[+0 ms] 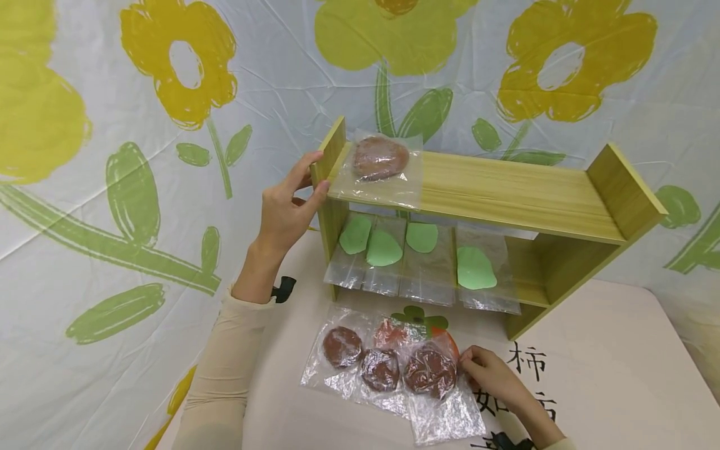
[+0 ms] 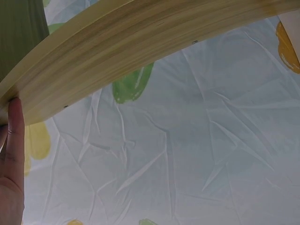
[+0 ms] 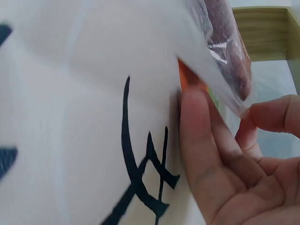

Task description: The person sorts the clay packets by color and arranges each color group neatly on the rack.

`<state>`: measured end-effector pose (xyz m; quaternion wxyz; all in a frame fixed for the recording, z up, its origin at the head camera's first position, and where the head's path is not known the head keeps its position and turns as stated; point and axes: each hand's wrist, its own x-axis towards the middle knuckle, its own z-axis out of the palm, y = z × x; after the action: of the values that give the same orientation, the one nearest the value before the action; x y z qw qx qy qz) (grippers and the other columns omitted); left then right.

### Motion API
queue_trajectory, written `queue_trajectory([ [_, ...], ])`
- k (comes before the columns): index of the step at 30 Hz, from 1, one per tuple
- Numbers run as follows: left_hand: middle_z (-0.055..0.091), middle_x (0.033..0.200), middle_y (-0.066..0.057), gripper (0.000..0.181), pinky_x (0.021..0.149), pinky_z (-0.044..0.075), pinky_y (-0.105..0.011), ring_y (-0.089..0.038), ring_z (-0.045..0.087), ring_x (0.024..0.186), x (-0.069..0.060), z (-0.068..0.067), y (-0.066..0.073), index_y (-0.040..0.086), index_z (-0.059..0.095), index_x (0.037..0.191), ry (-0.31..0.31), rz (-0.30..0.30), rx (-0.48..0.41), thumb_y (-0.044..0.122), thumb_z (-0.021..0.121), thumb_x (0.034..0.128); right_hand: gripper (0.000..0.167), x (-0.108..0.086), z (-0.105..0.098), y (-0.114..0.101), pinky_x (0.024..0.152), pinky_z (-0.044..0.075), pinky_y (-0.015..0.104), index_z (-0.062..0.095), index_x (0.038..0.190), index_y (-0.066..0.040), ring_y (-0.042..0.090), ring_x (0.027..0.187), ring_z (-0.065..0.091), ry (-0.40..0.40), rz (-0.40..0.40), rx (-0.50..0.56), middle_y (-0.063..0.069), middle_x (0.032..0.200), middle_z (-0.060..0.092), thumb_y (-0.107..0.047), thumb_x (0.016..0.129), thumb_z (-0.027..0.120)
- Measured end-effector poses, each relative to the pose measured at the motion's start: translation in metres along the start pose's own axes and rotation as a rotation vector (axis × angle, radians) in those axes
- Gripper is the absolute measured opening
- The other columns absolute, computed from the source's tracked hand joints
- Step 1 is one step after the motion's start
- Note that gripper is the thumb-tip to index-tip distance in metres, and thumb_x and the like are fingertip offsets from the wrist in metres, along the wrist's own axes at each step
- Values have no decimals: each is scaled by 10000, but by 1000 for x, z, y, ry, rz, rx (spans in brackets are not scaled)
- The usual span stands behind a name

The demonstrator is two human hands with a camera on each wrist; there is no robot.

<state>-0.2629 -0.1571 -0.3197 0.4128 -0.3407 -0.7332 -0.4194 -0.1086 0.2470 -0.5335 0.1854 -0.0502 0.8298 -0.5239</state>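
My left hand (image 1: 284,209) grips the left side panel of a small wooden shelf (image 1: 517,190), thumb at its front edge. On the shelf's top board lies a clear bag with a reddish-brown flat round piece (image 1: 380,158). My right hand (image 1: 497,378) pinches the edge of a clear plastic bag (image 1: 447,419) holding a brown round piece (image 1: 430,373). In the right wrist view that bag's edge is lifted between thumb and fingers (image 3: 274,115). Two more bagged brown pieces, one at left (image 1: 342,347) and one in the middle (image 1: 380,370), lie beside it.
Several clear bags with flat green pieces (image 1: 477,269) lie along the lower shelf, jutting past its front edge. The pale tablecloth (image 1: 613,350) bears black characters and a printed orange fruit. A flower-printed cloth (image 1: 270,81) hangs behind.
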Motion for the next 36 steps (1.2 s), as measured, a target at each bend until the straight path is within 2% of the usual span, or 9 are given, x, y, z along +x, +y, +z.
queue_trajectory([
  [5, 727, 1091, -154, 454, 531, 576, -249, -228, 724, 950, 0, 0, 1, 77, 578, 1390, -3, 0, -5, 84, 694, 951, 250, -2, -2, 2, 566, 467, 255, 504, 1060, 74, 127, 655, 482, -109, 81, 232, 53, 797, 524, -165, 1071, 432],
  [9, 725, 1089, -163, 451, 539, 578, -247, -235, 723, 955, -1, -1, 2, 77, 574, 1391, -10, 0, -2, 87, 688, 956, 317, -3, -3, 6, 667, 554, 303, 440, 1173, 119, 190, 812, 624, -190, 96, 368, 126, 953, 612, -184, 1093, 395],
  [15, 724, 1088, -171, 446, 545, 581, -249, -241, 722, 962, -1, -2, 2, 86, 572, 1392, -9, -3, 1, 92, 681, 959, 450, -4, -6, 10, 583, 442, 221, 346, 1328, 145, 110, 712, 516, -220, 110, 424, 106, 965, 590, -202, 1072, 474],
  [17, 725, 1087, -169, 445, 544, 581, -252, -238, 722, 960, -1, -2, 2, 87, 572, 1393, -10, -4, 3, 93, 679, 961, 445, -4, -8, 11, 553, 351, 208, 402, 1309, 159, 83, 651, 421, -252, 102, 433, 67, 914, 576, -198, 1063, 502],
  [21, 726, 1087, -161, 450, 539, 582, -262, -230, 723, 955, -2, -1, 3, 86, 572, 1396, -9, -6, 4, 93, 682, 960, 290, -4, -12, 15, 546, 367, 200, 540, 1188, 132, 60, 658, 466, -338, 62, 483, 35, 891, 606, -121, 1047, 522],
  [24, 726, 1091, -159, 454, 530, 583, -276, -232, 724, 953, -1, -1, 2, 80, 572, 1395, -8, -3, 1, 89, 689, 956, 296, -5, -11, 18, 642, 541, 239, 477, 1269, 135, 135, 779, 633, -393, 35, 578, 108, 1015, 661, -32, 1029, 524],
  [26, 727, 1091, -152, 454, 528, 584, -285, -225, 724, 952, -1, -1, 1, 85, 574, 1394, -6, -3, 1, 87, 689, 955, 383, -5, -11, 20, 787, 594, 349, 382, 1361, 135, 252, 946, 688, -432, 19, 664, 210, 1143, 660, 32, 1016, 511],
  [29, 726, 1088, -159, 453, 526, 583, -285, -231, 724, 951, -1, -1, 1, 75, 571, 1393, -7, 2, 4, 87, 688, 956, 466, -5, -10, 23, 912, 542, 464, 281, 1414, 141, 347, 1080, 657, -478, -14, 748, 290, 1248, 607, 100, 999, 488],
  [36, 724, 1099, -153, 454, 530, 582, -273, -227, 724, 946, 1, -1, 1, 79, 572, 1395, -9, 2, 2, 90, 689, 957, 472, -3, -9, 30, 959, 515, 454, 272, 1431, 163, 314, 1113, 643, -499, -5, 801, 281, 1284, 596, 133, 997, 455],
])
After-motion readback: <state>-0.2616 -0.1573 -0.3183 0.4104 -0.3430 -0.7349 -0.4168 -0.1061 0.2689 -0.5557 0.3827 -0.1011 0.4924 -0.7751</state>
